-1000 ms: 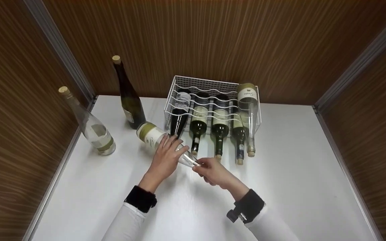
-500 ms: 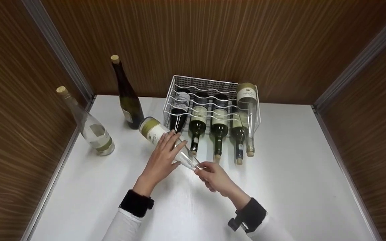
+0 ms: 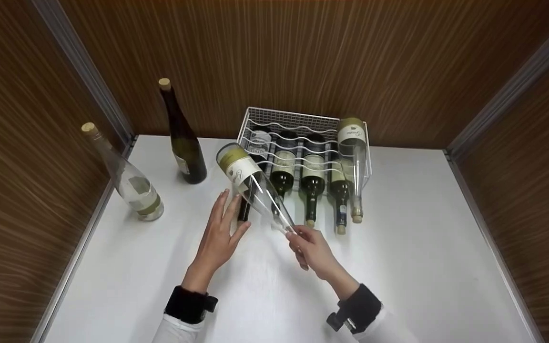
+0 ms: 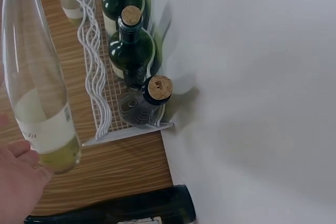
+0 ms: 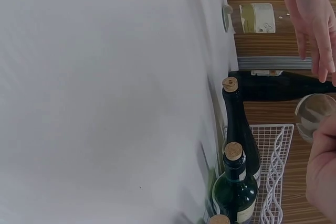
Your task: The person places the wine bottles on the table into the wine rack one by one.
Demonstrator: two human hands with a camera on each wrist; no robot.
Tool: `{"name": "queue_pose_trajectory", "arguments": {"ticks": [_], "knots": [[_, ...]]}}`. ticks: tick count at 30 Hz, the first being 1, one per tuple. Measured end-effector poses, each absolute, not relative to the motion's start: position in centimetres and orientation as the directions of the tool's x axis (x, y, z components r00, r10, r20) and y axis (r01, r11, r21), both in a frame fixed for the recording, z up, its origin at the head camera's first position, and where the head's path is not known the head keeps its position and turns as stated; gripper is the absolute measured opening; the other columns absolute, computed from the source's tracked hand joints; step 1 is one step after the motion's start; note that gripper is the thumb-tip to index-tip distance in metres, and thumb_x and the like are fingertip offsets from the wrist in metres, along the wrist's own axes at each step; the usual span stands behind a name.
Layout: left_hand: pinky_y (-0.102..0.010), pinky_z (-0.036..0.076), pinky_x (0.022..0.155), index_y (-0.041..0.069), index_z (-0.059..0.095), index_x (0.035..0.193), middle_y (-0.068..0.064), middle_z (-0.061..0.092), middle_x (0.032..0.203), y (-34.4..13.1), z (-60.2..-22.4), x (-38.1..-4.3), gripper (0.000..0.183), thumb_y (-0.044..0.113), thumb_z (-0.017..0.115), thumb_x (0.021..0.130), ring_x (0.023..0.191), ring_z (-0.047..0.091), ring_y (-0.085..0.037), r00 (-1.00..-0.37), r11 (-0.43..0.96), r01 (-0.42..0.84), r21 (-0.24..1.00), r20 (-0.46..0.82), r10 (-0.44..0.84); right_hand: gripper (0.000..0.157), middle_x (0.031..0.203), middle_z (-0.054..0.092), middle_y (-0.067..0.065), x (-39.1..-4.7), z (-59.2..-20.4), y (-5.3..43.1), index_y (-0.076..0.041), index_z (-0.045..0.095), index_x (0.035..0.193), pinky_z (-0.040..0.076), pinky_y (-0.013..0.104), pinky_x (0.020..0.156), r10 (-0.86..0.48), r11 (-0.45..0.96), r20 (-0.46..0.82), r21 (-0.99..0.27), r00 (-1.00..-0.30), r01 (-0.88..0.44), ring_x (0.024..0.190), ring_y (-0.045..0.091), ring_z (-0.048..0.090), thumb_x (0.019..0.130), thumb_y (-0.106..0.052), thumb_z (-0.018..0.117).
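Note:
A clear glass wine bottle (image 3: pixel 255 183) with a white and gold label is held slanted, base up to the left, in front of a white wire wine rack (image 3: pixel 293 113). My right hand (image 3: pixel 315 250) grips its neck and hides the mouth. My left hand (image 3: pixel 216 238) is just below the bottle, fingers spread and holding nothing. In the left wrist view, that hand (image 4: pixel 21 182) shows beside the label of the bottle (image 4: pixel 39 93). Dark bottles lie in the rack, necks toward me, among them a green one (image 3: pixel 312 186). Another clear bottle (image 3: pixel 351 136) lies at the rack's right end.
Left of the rack stands a tall dark corked bottle (image 3: pixel 189 159). Farther left is a clear corked bottle (image 3: pixel 141 193), upright near the side wall. Wood-patterned walls (image 3: pixel 208 57) enclose the white table (image 3: pixel 412 228) at the back and sides.
The clear bottle's base has swung up and right, over the rack's left end. My left hand has let go of it and drawn back left, while my right hand keeps hold of the neck.

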State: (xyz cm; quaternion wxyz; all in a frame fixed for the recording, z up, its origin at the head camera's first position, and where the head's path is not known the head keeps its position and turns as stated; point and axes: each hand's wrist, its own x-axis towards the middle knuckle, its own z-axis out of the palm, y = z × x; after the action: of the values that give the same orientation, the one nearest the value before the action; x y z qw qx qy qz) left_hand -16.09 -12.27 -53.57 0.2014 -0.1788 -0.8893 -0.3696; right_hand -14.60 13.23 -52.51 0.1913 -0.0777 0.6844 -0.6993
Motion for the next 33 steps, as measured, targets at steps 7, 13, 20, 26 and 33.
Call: {"name": "queue_pose_trajectory", "arguments": {"ticks": [7,13,20,26,33], "knots": [[-0.056,0.029,0.109,0.011,0.025,0.156,-0.016,0.017,0.16,-11.6,-54.0,-15.3,0.066,0.029,0.057,0.101,0.143,0.023,-0.036,-0.929,0.593,0.357,0.722,0.338,0.148,0.03,0.067,0.046,0.003,-14.5,-52.5,13.4,0.006,0.056,0.113,0.03,0.027,0.036,-0.317,-0.049,-0.143,-0.985,-0.938,0.167,0.041,0.009,0.034,0.101,-0.021,0.056],[-0.057,0.03,0.108,0.01,0.025,0.156,-0.014,0.016,0.161,-10.9,-54.3,-14.9,0.065,0.039,0.05,0.103,0.143,0.025,-0.036,-0.944,0.566,0.329,0.756,0.288,0.165,0.029,0.068,0.045,0.004,-14.4,-52.3,13.4,0.005,0.056,0.114,0.032,0.024,0.035,-0.267,-0.104,-0.123,-0.982,-0.956,0.156,0.041,0.01,0.034,0.102,-0.022,0.055],[-0.055,0.027,0.111,0.01,0.023,0.157,-0.014,0.014,0.161,-9.9,-54.5,-14.6,0.067,0.045,0.046,0.103,0.145,0.02,-0.033,-0.951,0.55,0.308,0.776,0.236,0.2,0.027,0.071,0.046,0.005,-14.5,-52.3,13.3,0.005,0.054,0.108,0.032,0.023,0.035,-0.178,-0.176,-0.13,-0.971,-0.976,0.161,0.041,0.009,0.033,0.102,-0.022,0.053],[-0.055,0.028,0.11,0.013,0.022,0.157,-0.015,0.016,0.161,-9.1,-54.6,-14.5,0.067,0.046,0.045,0.103,0.145,0.022,-0.033,-0.944,0.549,0.326,0.769,0.231,0.237,0.025,0.072,0.046,0.004,-14.8,-52.5,13.5,0.0,0.052,0.1,0.032,0.023,0.035,-0.107,-0.239,-0.152,-0.955,-0.983,0.174,0.042,0.009,0.032,0.103,-0.025,0.052],[-0.059,0.026,0.11,0.016,0.023,0.157,-0.016,0.018,0.16,-8.3,-54.8,-14.3,0.066,0.046,0.046,0.103,0.143,0.024,-0.037,-0.935,0.564,0.349,0.748,0.242,0.257,0.028,0.074,0.045,0.003,-15.4,-52.6,13.9,0.0,0.047,0.093,0.033,0.023,0.037,-0.045,-0.268,-0.181,-0.945,-0.983,0.186,0.043,0.008,0.032,0.104,-0.026,0.049]]}}
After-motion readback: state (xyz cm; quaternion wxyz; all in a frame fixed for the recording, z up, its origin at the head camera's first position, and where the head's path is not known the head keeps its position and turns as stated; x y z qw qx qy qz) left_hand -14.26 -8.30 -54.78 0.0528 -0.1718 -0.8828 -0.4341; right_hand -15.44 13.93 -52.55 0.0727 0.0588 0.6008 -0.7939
